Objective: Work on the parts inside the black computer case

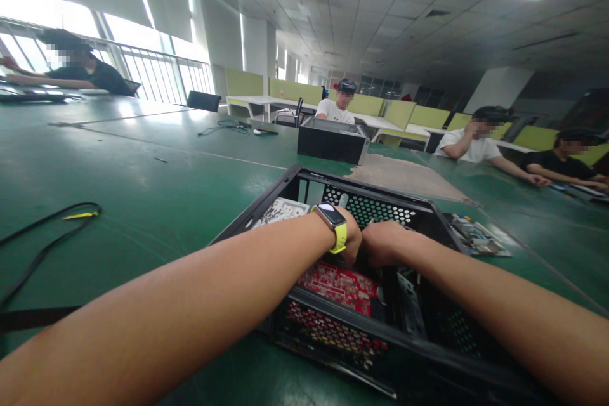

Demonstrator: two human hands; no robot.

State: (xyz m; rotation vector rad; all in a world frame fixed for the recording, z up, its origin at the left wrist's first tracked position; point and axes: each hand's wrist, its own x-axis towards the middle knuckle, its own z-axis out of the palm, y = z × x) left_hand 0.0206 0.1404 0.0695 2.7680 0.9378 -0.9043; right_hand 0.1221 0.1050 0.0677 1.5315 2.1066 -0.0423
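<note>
A black open computer case lies in front of me, with perforated panels at its far and near sides. Both of my hands reach down into it and meet near its middle. My left hand, below a watch with a yellow-green strap, is bent downward with its fingers curled. Right beside it, my right hand is closed, knuckles up. Whatever the fingertips grip is hidden inside the case. Just below my hands, a red circuit board sits in the case. A pale patterned panel shows behind my left forearm.
Right of the case lies a loose circuit board. Beyond it stands another computer case, beside a brown sheet. A black strap lies on the green table at left. Several people sit around the table.
</note>
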